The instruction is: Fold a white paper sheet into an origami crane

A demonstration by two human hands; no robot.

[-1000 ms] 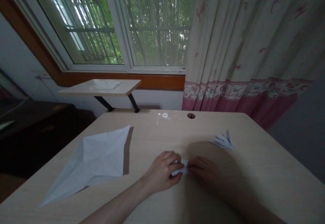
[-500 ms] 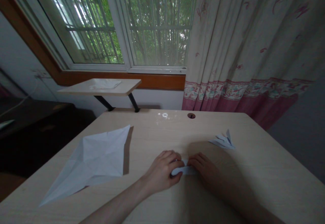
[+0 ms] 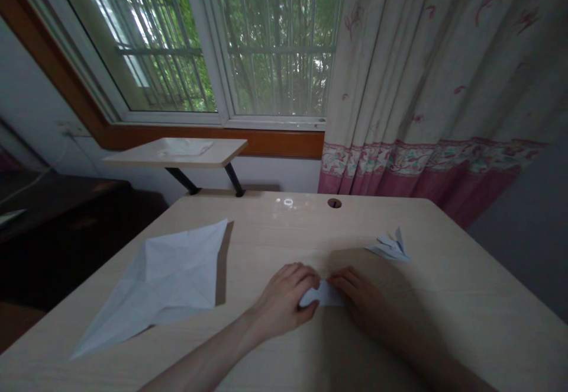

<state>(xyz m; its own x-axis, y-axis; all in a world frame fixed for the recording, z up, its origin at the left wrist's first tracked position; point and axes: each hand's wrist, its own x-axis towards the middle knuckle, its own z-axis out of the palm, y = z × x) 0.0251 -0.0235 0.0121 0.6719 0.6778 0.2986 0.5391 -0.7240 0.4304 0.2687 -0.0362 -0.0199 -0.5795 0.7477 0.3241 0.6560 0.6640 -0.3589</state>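
Observation:
A small folded piece of white paper (image 3: 327, 295) lies low on the desk between my two hands. My left hand (image 3: 290, 297) curls around its left end, fingers bent over the top and thumb at the near edge. On the other side, my right hand (image 3: 355, 291) presses its fingertips onto the paper's far right part. The paper's ends are partly hidden under the fingers. Beyond my right hand sits a small folded paper shape (image 3: 390, 247) with pointed tips.
A large creased white paper sheet (image 3: 177, 276) lies on the left of the desk (image 3: 275, 238). At the back left, a raised shelf (image 3: 217, 154) holds crumpled white material (image 3: 184, 147). A round cable hole (image 3: 334, 203) is near the far edge, below the window and curtain (image 3: 399, 84).
The small paper's raised near flap now lies flatter, showing a broader smooth face. My left fingers have shifted slightly; my right hand stays almost in place.

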